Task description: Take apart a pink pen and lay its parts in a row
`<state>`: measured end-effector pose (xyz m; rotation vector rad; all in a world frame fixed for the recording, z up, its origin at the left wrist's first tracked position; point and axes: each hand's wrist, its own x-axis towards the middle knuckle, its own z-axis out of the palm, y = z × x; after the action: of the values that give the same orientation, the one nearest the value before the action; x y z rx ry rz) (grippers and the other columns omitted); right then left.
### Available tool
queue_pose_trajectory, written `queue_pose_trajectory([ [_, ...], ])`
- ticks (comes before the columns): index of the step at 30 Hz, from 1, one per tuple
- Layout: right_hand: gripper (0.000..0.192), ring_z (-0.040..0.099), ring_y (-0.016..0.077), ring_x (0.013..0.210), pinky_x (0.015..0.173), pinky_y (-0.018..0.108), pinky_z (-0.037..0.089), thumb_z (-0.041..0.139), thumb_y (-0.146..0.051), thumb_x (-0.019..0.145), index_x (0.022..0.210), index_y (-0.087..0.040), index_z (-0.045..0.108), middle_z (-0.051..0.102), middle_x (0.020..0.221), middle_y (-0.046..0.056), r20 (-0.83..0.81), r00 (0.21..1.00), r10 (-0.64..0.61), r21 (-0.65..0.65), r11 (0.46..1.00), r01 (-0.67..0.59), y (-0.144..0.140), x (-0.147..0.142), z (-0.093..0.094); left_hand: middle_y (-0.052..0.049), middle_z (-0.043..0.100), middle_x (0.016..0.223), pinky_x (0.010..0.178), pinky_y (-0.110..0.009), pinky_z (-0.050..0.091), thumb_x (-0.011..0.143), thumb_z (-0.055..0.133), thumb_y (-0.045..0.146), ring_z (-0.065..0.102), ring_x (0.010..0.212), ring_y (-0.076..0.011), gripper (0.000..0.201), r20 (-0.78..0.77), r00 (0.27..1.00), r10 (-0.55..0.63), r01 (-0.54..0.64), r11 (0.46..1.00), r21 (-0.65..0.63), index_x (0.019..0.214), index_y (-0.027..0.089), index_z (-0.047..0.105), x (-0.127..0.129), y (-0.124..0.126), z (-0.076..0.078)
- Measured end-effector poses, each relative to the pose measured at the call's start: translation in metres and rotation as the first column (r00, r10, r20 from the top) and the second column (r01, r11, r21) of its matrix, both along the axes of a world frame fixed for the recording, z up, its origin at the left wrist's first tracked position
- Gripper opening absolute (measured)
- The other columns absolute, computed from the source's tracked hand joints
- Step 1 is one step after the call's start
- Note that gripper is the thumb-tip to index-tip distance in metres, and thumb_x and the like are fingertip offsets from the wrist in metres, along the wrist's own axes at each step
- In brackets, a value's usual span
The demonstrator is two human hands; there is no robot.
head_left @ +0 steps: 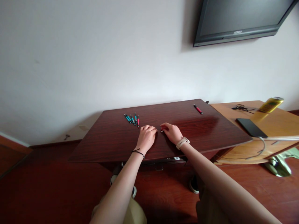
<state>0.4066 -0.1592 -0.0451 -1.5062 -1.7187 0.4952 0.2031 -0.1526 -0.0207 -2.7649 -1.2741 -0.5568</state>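
So both hands sit close together mid-desk: left hand curled with fingers together, right hand with fingers pinched on what looks like a tiny white bit, hard to tell. Five pens lie grouped just behind the left hand, one red pen well apart. Seems like fiddly small-part handling; next move needs a steady pinch.

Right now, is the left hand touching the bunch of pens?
Apart. The head view shows bare tabletop between the left hand and the pens.
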Motion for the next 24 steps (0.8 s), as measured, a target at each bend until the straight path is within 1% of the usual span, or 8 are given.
queue_pose_trajectory([
  [2,0.033,0.076,0.0177,0.102,0.096,0.030,0.055,0.058,-0.008,0.094,0.118,-0.026,0.072,0.082,0.108,0.000,0.005,1.000,-0.011,0.011,1.000,0.011,-0.0002,-0.0009,0.0009,-0.007,0.075,0.123,0.102,-0.045,0.041,0.104,0.050,0.016,0.058,0.117,-0.0274,0.032,0.018,1.000,-0.008,0.008,1.000,0.005,0.115,0.027,0.078,0.0003,0.0006,-0.0010],
  [4,0.034,0.075,0.0177,0.100,0.095,0.030,0.055,0.059,-0.010,0.095,0.123,-0.025,0.070,0.079,0.113,0.003,0.029,0.999,-0.036,0.042,0.999,0.035,-0.0008,-0.0020,0.0012,-0.007,0.076,0.121,0.102,-0.045,0.041,0.105,0.050,0.016,0.059,0.116,-0.0271,0.032,0.044,0.999,-0.019,0.019,1.000,0.010,0.115,0.027,0.078,0.0000,0.0012,-0.0021],
  [6,0.036,0.072,0.0179,0.094,0.092,0.030,0.055,0.063,-0.013,0.093,0.128,-0.021,0.068,0.075,0.117,0.007,0.071,0.996,-0.061,0.067,0.996,0.056,-0.0015,-0.0030,0.0004,-0.007,0.076,0.120,0.101,-0.044,0.041,0.106,0.051,0.019,0.060,0.114,-0.0268,0.029,0.067,0.998,-0.015,0.014,1.000,0.015,0.116,0.028,0.077,-0.0002,0.0009,-0.0026],
  [8,0.038,0.069,0.0182,0.092,0.091,0.031,0.054,0.069,-0.016,0.090,0.129,-0.018,0.067,0.073,0.116,0.009,0.118,0.991,-0.055,0.061,0.997,0.048,-0.0019,-0.0035,-0.0013,-0.007,0.076,0.121,0.101,-0.044,0.041,0.106,0.055,0.024,0.060,0.114,-0.0272,0.024,0.088,0.996,0.009,-0.011,1.000,0.023,0.121,0.026,0.074,-0.0003,-0.0007,-0.0019],
  [10,0.039,0.068,0.0189,0.093,0.092,0.031,0.053,0.072,-0.017,0.088,0.127,-0.017,0.067,0.072,0.113,0.009,0.143,0.989,-0.027,0.048,0.999,0.020,-0.0015,-0.0034,-0.0034,-0.008,0.074,0.123,0.103,-0.044,0.041,0.103,0.062,0.029,0.060,0.116,-0.0282,0.026,0.097,0.995,0.040,-0.043,0.999,0.028,0.128,0.025,0.069,-0.0006,-0.0031,-0.0003],
  [13,0.035,0.067,0.0183,0.094,0.091,0.030,0.052,0.071,-0.014,0.089,0.124,-0.017,0.066,0.073,0.109,0.007,0.131,0.991,-0.004,0.042,0.999,-0.002,-0.0003,-0.0026,-0.0054,-0.009,0.072,0.126,0.104,-0.044,0.041,0.099,0.068,0.029,0.059,0.119,-0.0294,0.034,0.070,0.995,0.070,-0.071,0.997,0.013,0.132,0.024,0.065,-0.0023,-0.0068,0.0017],
  [19,0.043,0.067,0.0179,0.092,0.090,0.030,0.050,0.070,-0.011,0.090,0.131,-0.020,0.061,0.075,0.105,0.003,0.101,0.995,-0.002,0.047,0.999,-0.003,0.0009,-0.0026,-0.0051,-0.010,0.069,0.136,0.105,-0.044,0.043,0.100,0.064,0.023,0.059,0.124,-0.0297,0.029,0.012,0.995,0.098,-0.098,0.995,-0.028,0.128,0.026,0.067,-0.0072,-0.0061,0.0008],
  [24,0.044,0.068,0.0190,0.092,0.090,0.032,0.051,0.069,-0.010,0.090,0.132,-0.020,0.060,0.076,0.104,0.003,0.087,0.996,0.009,0.053,0.999,-0.014,0.0039,-0.0040,-0.0080,-0.009,0.071,0.133,0.104,-0.045,0.043,0.101,0.062,0.021,0.059,0.122,-0.0288,0.027,0.034,0.996,0.079,-0.078,0.997,-0.006,0.127,0.025,0.069,-0.0067,-0.0046,0.0018],
])
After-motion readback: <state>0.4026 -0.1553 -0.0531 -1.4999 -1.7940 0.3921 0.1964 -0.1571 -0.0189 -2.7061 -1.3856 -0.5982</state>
